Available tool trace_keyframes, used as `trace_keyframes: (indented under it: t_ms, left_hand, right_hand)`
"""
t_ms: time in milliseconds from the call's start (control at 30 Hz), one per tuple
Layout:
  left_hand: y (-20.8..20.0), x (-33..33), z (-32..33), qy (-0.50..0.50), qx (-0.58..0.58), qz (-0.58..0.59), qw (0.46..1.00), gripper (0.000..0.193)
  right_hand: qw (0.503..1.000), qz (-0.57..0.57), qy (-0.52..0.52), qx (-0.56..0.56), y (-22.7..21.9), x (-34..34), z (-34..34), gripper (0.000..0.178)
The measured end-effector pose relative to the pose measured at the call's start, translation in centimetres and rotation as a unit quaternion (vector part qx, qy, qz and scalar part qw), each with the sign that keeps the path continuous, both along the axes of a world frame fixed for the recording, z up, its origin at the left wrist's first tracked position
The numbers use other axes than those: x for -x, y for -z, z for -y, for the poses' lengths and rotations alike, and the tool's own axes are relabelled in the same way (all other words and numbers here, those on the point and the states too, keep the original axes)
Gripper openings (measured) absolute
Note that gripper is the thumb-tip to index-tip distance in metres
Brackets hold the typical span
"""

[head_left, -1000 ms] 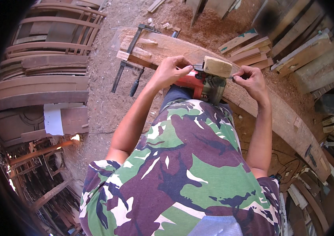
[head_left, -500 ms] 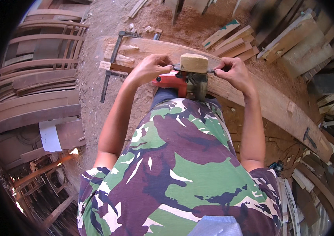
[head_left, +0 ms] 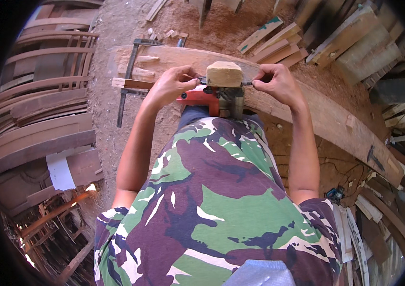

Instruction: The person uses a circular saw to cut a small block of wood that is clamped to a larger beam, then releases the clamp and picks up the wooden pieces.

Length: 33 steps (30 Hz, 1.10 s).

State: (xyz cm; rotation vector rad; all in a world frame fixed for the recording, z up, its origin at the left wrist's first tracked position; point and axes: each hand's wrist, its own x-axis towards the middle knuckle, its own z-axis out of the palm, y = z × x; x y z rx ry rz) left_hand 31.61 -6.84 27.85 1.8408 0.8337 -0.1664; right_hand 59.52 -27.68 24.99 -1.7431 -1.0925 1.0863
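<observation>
A pale wooden block [head_left: 224, 75] with rounded corners sits against a red and grey power tool [head_left: 200, 98] in front of my body. At the block's left side, my left hand [head_left: 171, 86] pinches a thin dark piece. On its other side, my right hand [head_left: 280, 85] pinches the end of a small dark rod [head_left: 247, 83] between thumb and forefinger. The exact kind of both dark pieces is too small to make out. Behind the tool lies a long curved plank [head_left: 302, 102], partly hidden by my hands and the block.
Black bar clamps [head_left: 127, 76] grip the plank's left end, with a short wood strip [head_left: 133, 83] by them. A dark clamp [head_left: 375, 158] sits on its right end. Curved wooden frames [head_left: 45, 78] are stacked at left; offcuts [head_left: 279, 43] and boards [head_left: 350, 38] lie at right.
The view has shifted slightly, so the block, tool and hands appear a little further left. Both hands stay at the block's sides with fingers still pinched.
</observation>
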Motion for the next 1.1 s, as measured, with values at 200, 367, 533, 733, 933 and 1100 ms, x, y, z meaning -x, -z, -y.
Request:
trace_keyframes:
  t_ms: [200,367,533,733,933,1100]
  left_hand:
    - [0.0,-0.1,0.1,0.003,-0.026,-0.01,1.0,0.026]
    - [0.6,0.3,0.0,-0.007,-0.003,0.014,1.0,0.024]
    - [0.4,0.1,0.0,-0.005,-0.009,0.005,1.0,0.024]
    - [0.6,0.2,0.0,-0.013,-0.004,0.007,1.0,0.024]
    - [1.0,0.4,-0.1,-0.017,-0.002,0.017,1.0,0.025]
    - [0.6,0.3,0.0,-0.008,-0.028,0.004,1.0,0.026]
  right_hand:
    - [0.999,0.015,-0.005,-0.028,0.1,0.0,0.1,0.016]
    - [1.0,0.01,-0.011,-0.012,0.2,0.0,0.1,0.016]
    - [1.0,0.015,-0.008,-0.014,0.1,0.0,0.1,0.014]
    - [1.0,0.011,-0.005,-0.016,0.0,0.2,0.1,0.014]
    - [1.0,0.017,-0.004,-0.02,0.2,0.1,0.1,0.015]
    - [1.0,0.022,-0.002,-0.014,0.5,0.0,0.1,0.016]
